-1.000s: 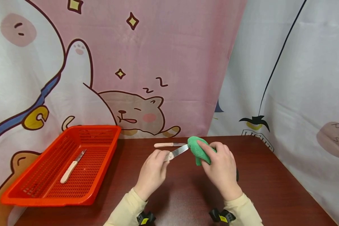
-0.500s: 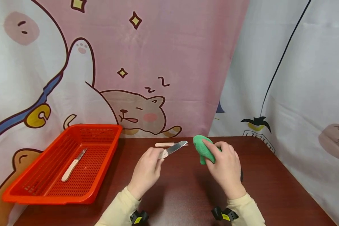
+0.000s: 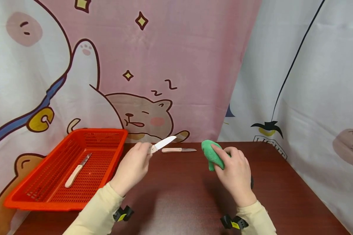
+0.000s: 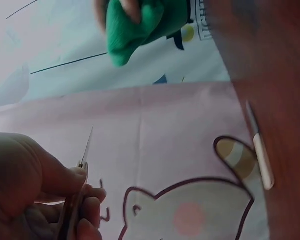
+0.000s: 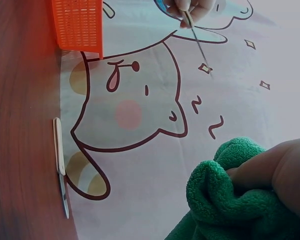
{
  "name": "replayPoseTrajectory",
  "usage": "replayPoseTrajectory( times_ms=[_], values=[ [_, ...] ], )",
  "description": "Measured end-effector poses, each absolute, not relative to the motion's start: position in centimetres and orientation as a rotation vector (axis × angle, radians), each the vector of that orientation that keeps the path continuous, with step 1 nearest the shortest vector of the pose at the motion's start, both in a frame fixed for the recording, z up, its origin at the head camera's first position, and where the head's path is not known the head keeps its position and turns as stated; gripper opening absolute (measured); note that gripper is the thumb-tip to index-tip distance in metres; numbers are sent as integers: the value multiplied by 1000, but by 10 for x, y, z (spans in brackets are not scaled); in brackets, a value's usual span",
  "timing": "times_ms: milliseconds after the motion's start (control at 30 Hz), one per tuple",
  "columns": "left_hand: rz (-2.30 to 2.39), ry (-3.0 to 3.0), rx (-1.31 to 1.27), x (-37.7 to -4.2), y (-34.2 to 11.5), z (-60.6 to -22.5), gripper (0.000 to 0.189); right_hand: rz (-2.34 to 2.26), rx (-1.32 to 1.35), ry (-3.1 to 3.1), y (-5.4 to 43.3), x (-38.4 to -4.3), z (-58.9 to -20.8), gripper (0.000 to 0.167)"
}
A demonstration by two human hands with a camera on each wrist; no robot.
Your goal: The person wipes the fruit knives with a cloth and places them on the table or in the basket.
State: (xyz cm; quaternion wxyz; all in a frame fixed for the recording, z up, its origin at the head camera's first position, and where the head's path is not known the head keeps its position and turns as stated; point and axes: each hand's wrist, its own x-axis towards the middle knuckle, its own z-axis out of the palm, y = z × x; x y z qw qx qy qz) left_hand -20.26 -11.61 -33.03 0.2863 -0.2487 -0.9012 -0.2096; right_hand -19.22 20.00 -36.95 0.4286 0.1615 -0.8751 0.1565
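My left hand [image 3: 134, 168] grips a folding knife by its pale handle; its bare blade [image 3: 165, 143] points up and to the right. In the left wrist view the thumb and curled fingers pinch the handle, and the blade shows edge-on. My right hand [image 3: 234, 173] holds a bunched green cloth [image 3: 212, 154], apart from the knife. Its terry surface fills the lower right of the right wrist view. A second knife [image 3: 172, 150] with a pale handle lies unfolded at the back of the table. Another such knife [image 3: 73, 176] lies inside the red basket [image 3: 44, 206].
The dark brown table [image 3: 176, 212] reaches back to a curtain [image 3: 194, 65] printed with cartoon animals. At the left the red plastic basket stands close to my left forearm. Partly hidden behind my right wrist is a small dark object [image 3: 252, 182].
The knife blade has come away from the green cloth. My left hand has carried the knife left and slightly up, toward the basket. My right hand has shifted slightly right, still holding the cloth.
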Motion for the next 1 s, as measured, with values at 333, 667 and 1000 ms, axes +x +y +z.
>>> replayPoseTrajectory(
  times_ms=[333,667,1000],
  values=[
    [-613,-2477,-608,-214,-162,-298,16,400,409,-2183,198,-193,-370,58],
    [-640,-2587,-451,-233,-215,-283,12,402,407,-2188,198,-193,-370,58],
    [-667,-2719,-252,-255,-271,-294,24,414,405,-2188,197,-194,-368,58]
  ],
)
